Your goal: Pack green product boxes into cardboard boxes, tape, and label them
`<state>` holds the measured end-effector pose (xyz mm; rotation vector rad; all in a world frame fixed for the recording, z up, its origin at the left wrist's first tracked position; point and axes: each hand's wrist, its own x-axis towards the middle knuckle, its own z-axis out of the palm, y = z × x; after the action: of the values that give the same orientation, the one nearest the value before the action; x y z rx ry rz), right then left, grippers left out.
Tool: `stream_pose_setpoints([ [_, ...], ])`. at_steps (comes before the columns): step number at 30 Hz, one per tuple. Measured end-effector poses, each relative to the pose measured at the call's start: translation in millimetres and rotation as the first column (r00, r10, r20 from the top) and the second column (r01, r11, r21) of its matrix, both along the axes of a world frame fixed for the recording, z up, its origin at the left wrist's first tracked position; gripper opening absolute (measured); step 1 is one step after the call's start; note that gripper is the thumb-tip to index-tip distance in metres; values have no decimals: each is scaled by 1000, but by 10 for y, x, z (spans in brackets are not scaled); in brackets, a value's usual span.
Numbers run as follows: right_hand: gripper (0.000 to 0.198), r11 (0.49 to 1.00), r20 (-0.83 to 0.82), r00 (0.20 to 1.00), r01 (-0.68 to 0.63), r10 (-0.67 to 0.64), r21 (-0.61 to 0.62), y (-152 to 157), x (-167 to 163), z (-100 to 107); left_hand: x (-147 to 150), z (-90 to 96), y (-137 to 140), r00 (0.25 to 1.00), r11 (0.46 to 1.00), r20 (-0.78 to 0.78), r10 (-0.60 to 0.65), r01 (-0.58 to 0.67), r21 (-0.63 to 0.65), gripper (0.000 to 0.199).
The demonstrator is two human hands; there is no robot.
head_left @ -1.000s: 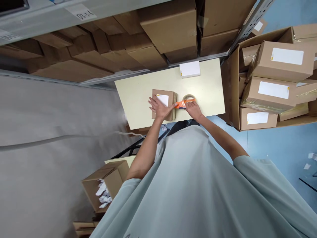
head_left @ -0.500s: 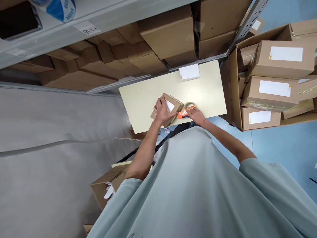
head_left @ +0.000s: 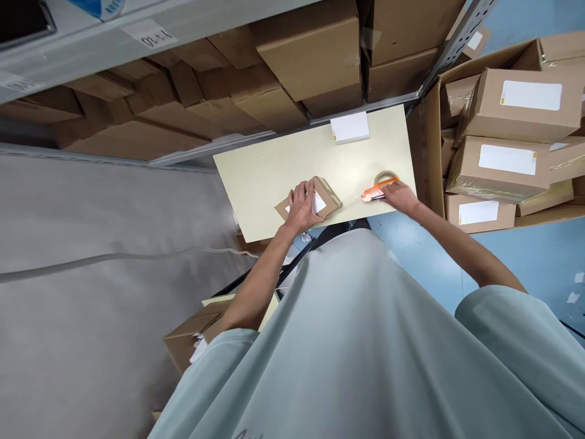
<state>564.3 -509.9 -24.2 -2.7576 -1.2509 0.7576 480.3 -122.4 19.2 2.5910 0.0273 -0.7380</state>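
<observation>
A small cardboard box (head_left: pixel 326 191) with a white label lies tilted on the pale tabletop (head_left: pixel 251 183). My left hand (head_left: pixel 301 208) grips it from above, fingers over the label and thumb along the near side. Off to the right, my right hand (head_left: pixel 400 196) is closed on the handle end of an orange tape dispenser (head_left: pixel 373 192), which carries a roll of tape (head_left: pixel 386 175). A thin clear strip of tape (head_left: pixel 351 201) seems to stretch between the box and the dispenser. The underside of the box is hidden.
A stack of white labels (head_left: pixel 350 128) sits at the table's back edge. To the right stands a large carton (head_left: pixel 423 158) full of labelled boxes. Shelving (head_left: pixel 219 27) packed with cardboard boxes rises behind the table. An open box (head_left: pixel 183 341) stands at lower left.
My right hand has drawn the tape dispenser to the right, away from the box. My left hand stays on the box, which remains in nearly the same place.
</observation>
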Motion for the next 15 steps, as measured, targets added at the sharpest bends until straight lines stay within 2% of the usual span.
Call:
stream_pose_setpoints([
  [2, 47, 1000, 25, 1000, 17, -17, -15, -141, 210, 35, -36, 22, 15, 999, 999, -25, -44, 44, 7, 150],
  [4, 44, 1000, 33, 999, 15, -15, -4, -89, 335, 51, -46, 27, 1, 994, 995, -39, -103, 103, 0, 153],
  [7, 40, 1000, 13, 1000, 18, -19, 25, 340, 360, 26, -23, 34, -61, 977, 978, -48, -206, 203, -51, 154],
  [11, 44, 998, 13, 999, 48, -48, 52, 998, 217, -47, 39, 76, -121, 955, 957, -71, -287, 282, -71, 153],
  [15, 41, 992, -21, 993, 119, -118, 43, 1166, 29, -88, 24, 158, -169, 965, 966, -77, -250, 244, -81, 148],
])
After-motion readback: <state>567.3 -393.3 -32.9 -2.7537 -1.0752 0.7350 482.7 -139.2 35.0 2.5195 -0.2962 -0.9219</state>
